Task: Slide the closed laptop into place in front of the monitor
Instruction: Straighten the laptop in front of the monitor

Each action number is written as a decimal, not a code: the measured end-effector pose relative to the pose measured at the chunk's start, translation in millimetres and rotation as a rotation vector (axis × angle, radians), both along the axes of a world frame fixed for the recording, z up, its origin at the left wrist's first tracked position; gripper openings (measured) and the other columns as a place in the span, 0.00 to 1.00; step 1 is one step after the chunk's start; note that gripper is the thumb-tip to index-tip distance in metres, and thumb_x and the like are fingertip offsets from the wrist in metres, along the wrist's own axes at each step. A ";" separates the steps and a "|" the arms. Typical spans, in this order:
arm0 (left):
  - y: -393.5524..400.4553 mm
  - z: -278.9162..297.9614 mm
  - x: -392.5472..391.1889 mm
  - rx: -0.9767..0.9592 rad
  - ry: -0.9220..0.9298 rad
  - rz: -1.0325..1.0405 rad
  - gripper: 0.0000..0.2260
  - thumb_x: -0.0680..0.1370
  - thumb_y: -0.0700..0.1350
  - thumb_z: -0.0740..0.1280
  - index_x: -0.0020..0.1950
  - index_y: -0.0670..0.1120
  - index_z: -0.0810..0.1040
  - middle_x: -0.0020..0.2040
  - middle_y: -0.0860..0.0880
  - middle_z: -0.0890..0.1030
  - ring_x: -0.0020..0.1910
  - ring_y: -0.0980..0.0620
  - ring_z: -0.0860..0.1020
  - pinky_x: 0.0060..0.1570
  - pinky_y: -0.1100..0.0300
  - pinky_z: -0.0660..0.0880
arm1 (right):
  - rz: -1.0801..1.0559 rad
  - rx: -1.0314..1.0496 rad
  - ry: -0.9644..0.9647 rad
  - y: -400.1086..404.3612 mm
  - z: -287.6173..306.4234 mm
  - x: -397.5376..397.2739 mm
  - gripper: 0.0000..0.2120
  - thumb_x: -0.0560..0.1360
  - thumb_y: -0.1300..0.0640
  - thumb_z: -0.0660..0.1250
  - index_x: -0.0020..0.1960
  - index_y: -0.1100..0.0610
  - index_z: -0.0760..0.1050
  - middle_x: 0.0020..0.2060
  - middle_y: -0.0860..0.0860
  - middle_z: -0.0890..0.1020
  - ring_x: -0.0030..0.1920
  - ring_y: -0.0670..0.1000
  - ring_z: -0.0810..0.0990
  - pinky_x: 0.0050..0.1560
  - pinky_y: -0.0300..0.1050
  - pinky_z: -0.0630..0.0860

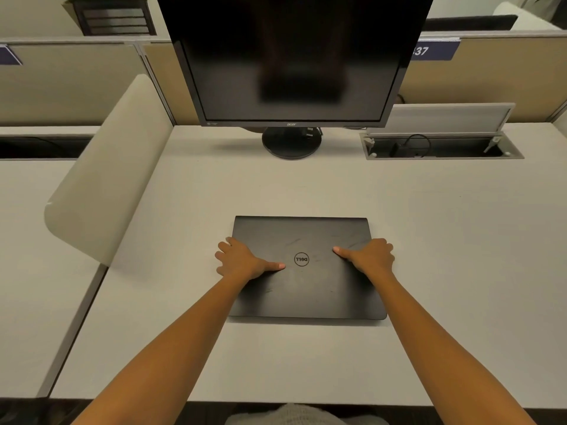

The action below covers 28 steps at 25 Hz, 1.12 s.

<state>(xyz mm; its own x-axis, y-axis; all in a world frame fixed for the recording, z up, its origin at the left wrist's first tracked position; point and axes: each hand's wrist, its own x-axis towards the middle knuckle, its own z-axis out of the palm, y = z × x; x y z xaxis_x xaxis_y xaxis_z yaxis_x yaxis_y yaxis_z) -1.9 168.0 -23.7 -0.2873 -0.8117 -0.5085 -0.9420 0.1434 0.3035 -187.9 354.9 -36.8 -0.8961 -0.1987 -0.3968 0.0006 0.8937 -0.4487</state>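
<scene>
- Nearest the camera we noted both bare forearms reaching forward over the front edge of the desk (460, 271).
- The left hand (242, 260) gripped the left side of the laptop (302, 289): thumb flat on the lid and pointing inward, fingers curled over the left edge.
- The right hand (372, 256) held the right side likewise, thumb on the lid, fingers wrapped over the right edge.
- We recorded the laptop as closed, dark and lying flat on the desk, its round logo (301, 259) between the two thumbs.
- The laptop sat on the near half of the desk, roughly in line with the monitor (291, 56) but well apart from it, with bare desk surface between.
- Farther back, the monitor's round base (291, 145) stood on the desk; the screen was dark.
- To the right of the base we saw an open cable hatch (441, 147) with its lid raised and a cable inside.
- A pale side divider (107, 167) rose at the left, and partition panels (491, 75) ran behind.
</scene>
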 end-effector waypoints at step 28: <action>15.6 -16.2 22.6 -0.054 -0.030 -0.006 0.64 0.51 0.74 0.78 0.74 0.41 0.56 0.68 0.44 0.63 0.70 0.41 0.64 0.60 0.45 0.70 | -0.026 0.054 -0.015 4.3 -7.2 14.7 0.51 0.63 0.34 0.76 0.72 0.63 0.59 0.70 0.60 0.65 0.68 0.64 0.68 0.63 0.55 0.71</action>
<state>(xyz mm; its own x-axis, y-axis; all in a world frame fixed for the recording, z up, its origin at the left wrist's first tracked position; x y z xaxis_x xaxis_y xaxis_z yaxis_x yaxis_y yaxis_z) 20.6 183.6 -39.9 -0.2778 -0.8363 -0.4727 -0.9496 0.1647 0.2668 -173.3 359.1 -44.0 -0.8947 -0.1534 -0.4196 0.0303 0.9163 -0.3994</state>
